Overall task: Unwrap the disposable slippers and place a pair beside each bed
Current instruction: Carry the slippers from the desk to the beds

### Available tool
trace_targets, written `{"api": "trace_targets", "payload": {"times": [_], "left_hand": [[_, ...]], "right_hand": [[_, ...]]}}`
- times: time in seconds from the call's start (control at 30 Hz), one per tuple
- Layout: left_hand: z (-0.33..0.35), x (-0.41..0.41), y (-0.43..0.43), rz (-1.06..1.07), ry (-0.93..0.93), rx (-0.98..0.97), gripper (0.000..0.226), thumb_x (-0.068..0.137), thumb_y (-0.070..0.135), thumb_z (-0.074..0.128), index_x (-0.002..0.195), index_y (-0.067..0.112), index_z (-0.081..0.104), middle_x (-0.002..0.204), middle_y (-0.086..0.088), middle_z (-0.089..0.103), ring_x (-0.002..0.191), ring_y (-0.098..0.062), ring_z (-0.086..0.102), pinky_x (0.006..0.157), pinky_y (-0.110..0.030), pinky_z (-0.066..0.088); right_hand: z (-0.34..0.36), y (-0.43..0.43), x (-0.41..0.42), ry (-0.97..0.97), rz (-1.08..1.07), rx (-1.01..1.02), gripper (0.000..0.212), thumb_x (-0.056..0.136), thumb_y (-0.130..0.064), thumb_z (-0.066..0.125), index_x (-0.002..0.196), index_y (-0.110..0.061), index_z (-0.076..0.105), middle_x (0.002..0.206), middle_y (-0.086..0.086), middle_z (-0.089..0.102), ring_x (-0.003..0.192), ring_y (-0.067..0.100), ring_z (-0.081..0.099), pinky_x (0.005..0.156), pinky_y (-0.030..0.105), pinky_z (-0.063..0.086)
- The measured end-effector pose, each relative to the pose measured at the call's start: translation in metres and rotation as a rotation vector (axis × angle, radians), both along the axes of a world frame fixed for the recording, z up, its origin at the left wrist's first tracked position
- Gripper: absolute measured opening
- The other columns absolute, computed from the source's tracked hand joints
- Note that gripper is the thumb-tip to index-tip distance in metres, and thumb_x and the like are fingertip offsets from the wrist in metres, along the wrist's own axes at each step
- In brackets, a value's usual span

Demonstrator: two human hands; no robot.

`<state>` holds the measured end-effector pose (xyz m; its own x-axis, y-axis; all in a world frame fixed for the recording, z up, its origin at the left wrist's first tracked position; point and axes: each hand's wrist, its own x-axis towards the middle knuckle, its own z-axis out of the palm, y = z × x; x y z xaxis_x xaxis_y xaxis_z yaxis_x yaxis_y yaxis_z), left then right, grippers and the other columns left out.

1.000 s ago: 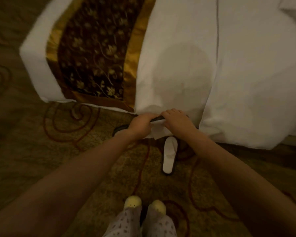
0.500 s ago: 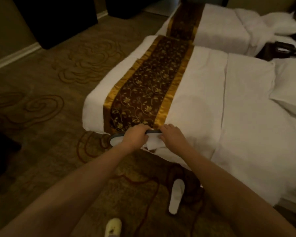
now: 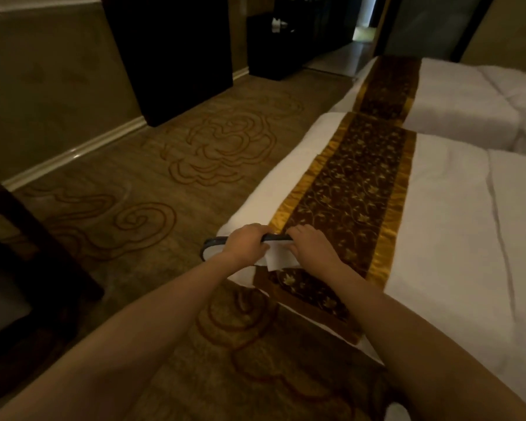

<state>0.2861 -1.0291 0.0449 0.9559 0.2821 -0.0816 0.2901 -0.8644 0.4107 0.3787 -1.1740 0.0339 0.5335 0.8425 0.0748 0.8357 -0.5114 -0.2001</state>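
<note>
Both my hands hold one white disposable slipper (image 3: 213, 250) with a dark sole edge, level, in front of the near bed's (image 3: 450, 226) foot corner. My left hand (image 3: 246, 244) grips its middle from the left. My right hand (image 3: 313, 247) grips it from the right, with a white paper wrapper band (image 3: 279, 259) hanging between the two hands. A second white slipper (image 3: 397, 412) shows partly on the carpet at the bottom right edge. The far bed (image 3: 468, 98) lies beyond the near one.
A brown and gold runner (image 3: 346, 196) crosses the near bed's foot. Patterned carpet (image 3: 152, 189) stretches left toward the wall. Dark cabinets (image 3: 170, 56) stand against the wall, and dark wooden furniture (image 3: 19, 256) sits close at the left. A doorway (image 3: 362, 34) opens at the back.
The view has lifted from the floor by the bed toward the room, so the slipper on the carpet slid to the bottom edge. Both hands keep hold of the slipper and have moved toward the bed's foot corner.
</note>
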Motion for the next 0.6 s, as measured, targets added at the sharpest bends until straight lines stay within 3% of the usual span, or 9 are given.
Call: {"api": "trace_targets", "payload": {"times": [0.33,0.6], "left_hand": [[0.010,0.022,0.161,0.135,-0.048,0.013,0.031,0.087,0.018,0.053,0.118,0.016,0.062,0.114,-0.011,0.067,0.102,-0.029,0.061,0.081,-0.036,0.048],[0.007,0.079,0.295,0.281,-0.027,0.061,0.029,0.090,0.020,0.050,0.116,0.011,0.060,0.115,-0.014,0.065,0.104,-0.031,0.059,0.081,-0.035,0.046]], "right_hand": [[0.007,0.178,0.044,-0.016,0.109,-0.007,0.016,0.094,-0.022,0.045,0.106,-0.014,0.053,0.108,0.007,0.058,0.100,0.025,0.050,0.080,0.035,0.040],[0.010,0.330,0.119,0.011,0.257,0.002,0.025,0.094,-0.028,0.046,0.110,-0.011,0.055,0.115,0.010,0.059,0.109,0.027,0.050,0.088,0.036,0.038]]}}
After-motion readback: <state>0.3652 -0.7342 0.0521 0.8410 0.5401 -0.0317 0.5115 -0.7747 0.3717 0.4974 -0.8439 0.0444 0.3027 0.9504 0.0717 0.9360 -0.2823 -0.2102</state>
